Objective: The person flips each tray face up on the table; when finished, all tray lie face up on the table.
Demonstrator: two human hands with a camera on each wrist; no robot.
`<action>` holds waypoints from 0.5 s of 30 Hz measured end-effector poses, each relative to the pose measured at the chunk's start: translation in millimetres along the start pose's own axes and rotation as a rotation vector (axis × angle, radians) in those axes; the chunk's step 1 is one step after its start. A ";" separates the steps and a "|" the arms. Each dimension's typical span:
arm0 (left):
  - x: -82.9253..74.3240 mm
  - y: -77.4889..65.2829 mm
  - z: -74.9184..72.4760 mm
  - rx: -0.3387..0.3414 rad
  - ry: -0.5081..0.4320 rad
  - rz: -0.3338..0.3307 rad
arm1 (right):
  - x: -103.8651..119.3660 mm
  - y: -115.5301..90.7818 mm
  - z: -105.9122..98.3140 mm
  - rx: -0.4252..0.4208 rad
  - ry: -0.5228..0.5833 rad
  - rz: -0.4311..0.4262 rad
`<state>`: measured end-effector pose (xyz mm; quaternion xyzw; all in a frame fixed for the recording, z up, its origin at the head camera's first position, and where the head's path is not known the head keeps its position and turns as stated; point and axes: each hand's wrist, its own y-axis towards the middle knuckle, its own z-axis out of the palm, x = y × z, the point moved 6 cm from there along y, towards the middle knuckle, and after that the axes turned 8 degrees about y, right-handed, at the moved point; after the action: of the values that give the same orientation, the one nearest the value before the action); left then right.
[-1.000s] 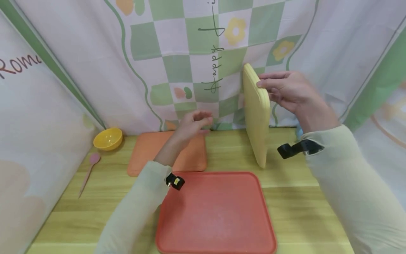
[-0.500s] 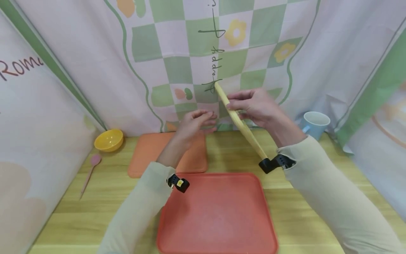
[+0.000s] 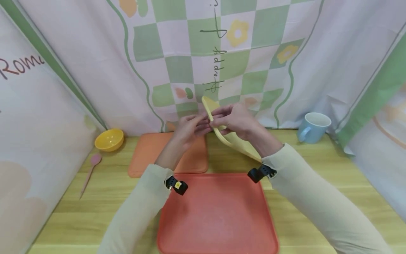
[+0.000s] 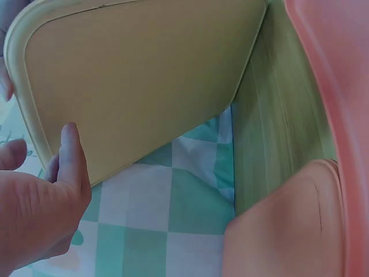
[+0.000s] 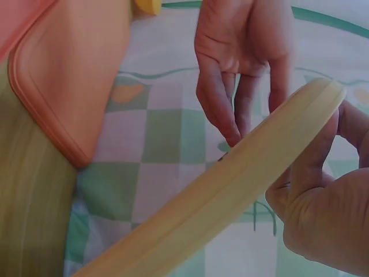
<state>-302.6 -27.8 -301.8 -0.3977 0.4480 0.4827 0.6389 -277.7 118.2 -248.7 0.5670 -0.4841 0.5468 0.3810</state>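
Left cloth (image 3: 19, 116): white fabric, brown lettering, a green band along its right side.

Tabletop (image 3: 104, 225): pale yellow-green wood grain, streaks running crosswise.

Spoon (image 3: 95, 159): pink, oval-headed, long thin handle; flat on the tabletop.

Bowl (image 3: 109, 140): yellow, glossy, round, upright, just behind the spoon.

Orange board (image 3: 147, 155): smooth, matt, rectangular with rounded corners; lies flat, its near edge at the red tray's far rim, partly covered by the left forearm.

Left hand (image 3: 188, 129): bare, fingers loosely extended and apart from the thumb, gripping nothing; beside the yellow board's left face. Contact cannot be told. Cream sleeve (image 3: 139, 201), soft-creased; black wrist strap (image 3: 176, 184) with a blocky mount.

Checked cloth (image 3: 203, 38): green and white squares, yellow flowers, dark script; hangs behind the hands.

Red tray (image 3: 219, 215): rounded rectangle, smooth, low raised rim; flat in front.

Yellow board (image 3: 242, 144): pale, smooth, rounded corners, a fine line following its border, thick banded edge; raised and tilted in front of the checked cloth, between the hands.

Right hand (image 3: 239, 121): bare, pinching the yellow board's upper edge between thumb and fingers. Matching sleeve and strap.

Mug (image 3: 314, 127): light blue, glossy, cylindrical, pale interior, looped handle facing forward-left; upright, well apart from the right hand.
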 end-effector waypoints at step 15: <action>13.1 -1.3 -21.3 -0.040 0.058 -0.042 | -24.1 4.0 27.8 0.074 0.055 0.014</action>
<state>-303.6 -44.7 -320.2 -0.4333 0.4481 0.4665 0.6276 -273.0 93.6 -276.1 0.5618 -0.4569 0.5824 0.3693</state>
